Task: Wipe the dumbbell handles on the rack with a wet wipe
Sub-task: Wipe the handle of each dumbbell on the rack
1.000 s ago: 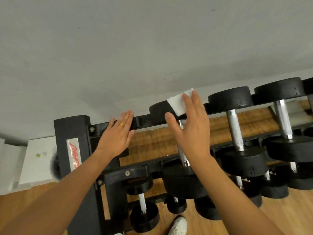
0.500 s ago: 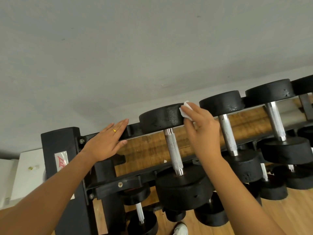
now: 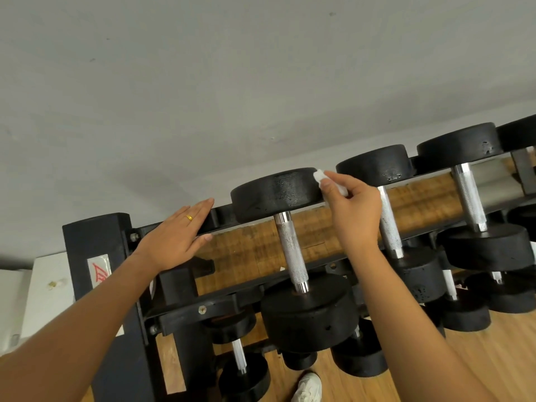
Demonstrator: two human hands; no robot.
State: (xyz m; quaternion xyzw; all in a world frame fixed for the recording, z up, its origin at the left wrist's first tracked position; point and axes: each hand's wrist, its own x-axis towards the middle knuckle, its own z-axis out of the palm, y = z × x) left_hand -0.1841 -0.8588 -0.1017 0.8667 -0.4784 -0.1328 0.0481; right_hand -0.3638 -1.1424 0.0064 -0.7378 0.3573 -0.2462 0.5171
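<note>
A white shoe (image 3: pixel 307 386) shows nearest, planted on the wooden floor (image 3: pixel 493 361) at the foot of the black rack (image 3: pixel 95 239). The lower tier holds smaller dumbbells (image 3: pixel 246 378), mostly hidden behind the front rail (image 3: pixel 220 307) and the heavy heads above. On the top tier a row of black dumbbells lies across the two rails, each running front to back. The leftmost dumbbell (image 3: pixel 307 314) has its knurled steel handle (image 3: pixel 291 253) bare and in plain view. The right forearm crosses in front of the second dumbbell (image 3: pixel 374 166), covering part of its near head. A third dumbbell (image 3: pixel 461 146) sits further right. The left hand (image 3: pixel 174 239) lies flat on the rear rail (image 3: pixel 223 214) beside the leftmost dumbbell, fingers straight and close together, with a gold ring (image 3: pixel 189 217) on one. The right hand (image 3: pixel 355 207) pinches a scrunched wet wipe (image 3: pixel 319 177) between thumb and fingers, holding it against the right edge of that dumbbell's far head (image 3: pixel 275 192), above the handle and not on it. A white box (image 3: pixel 46 288) stands left of the rack, and the plain grey wall (image 3: pixel 261 82) rises behind it all.
</note>
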